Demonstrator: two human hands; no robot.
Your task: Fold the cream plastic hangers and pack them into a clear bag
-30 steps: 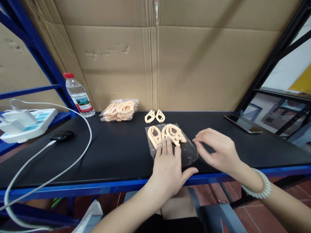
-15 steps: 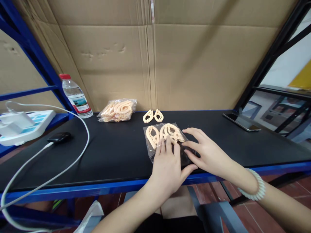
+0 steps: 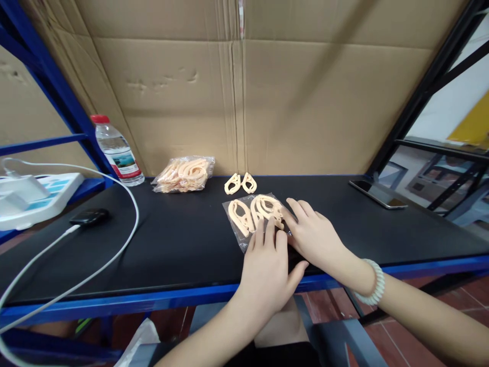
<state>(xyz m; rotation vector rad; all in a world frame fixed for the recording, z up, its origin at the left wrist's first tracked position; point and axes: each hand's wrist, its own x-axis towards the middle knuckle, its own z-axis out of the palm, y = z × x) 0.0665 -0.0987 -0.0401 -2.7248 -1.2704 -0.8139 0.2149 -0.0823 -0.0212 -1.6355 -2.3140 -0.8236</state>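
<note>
A clear plastic bag (image 3: 244, 216) with several peach plastic hook-shaped pieces lies on the black shelf top (image 3: 171, 239). My left hand (image 3: 267, 270) rests flat on the bag's near end, fingers stretched out. My right hand (image 3: 311, 234) lies on the bag's right part, fingers extended and pressing down beside the peach pieces. Two loose peach pieces (image 3: 240, 183) sit just behind the bag. A fuller bag of the same pieces (image 3: 185, 173) lies further back left.
A water bottle (image 3: 114, 150) with a red cap stands at the back left. A white power strip (image 3: 34, 196), a white cable (image 3: 95, 255) and a small black device (image 3: 88, 216) lie left. A phone (image 3: 378, 194) rests at the right. Cardboard (image 3: 244, 86) forms the back wall.
My right hand has moved left from beside the bag onto it, beside my left hand. The left hand has stayed on the bag's near end.
</note>
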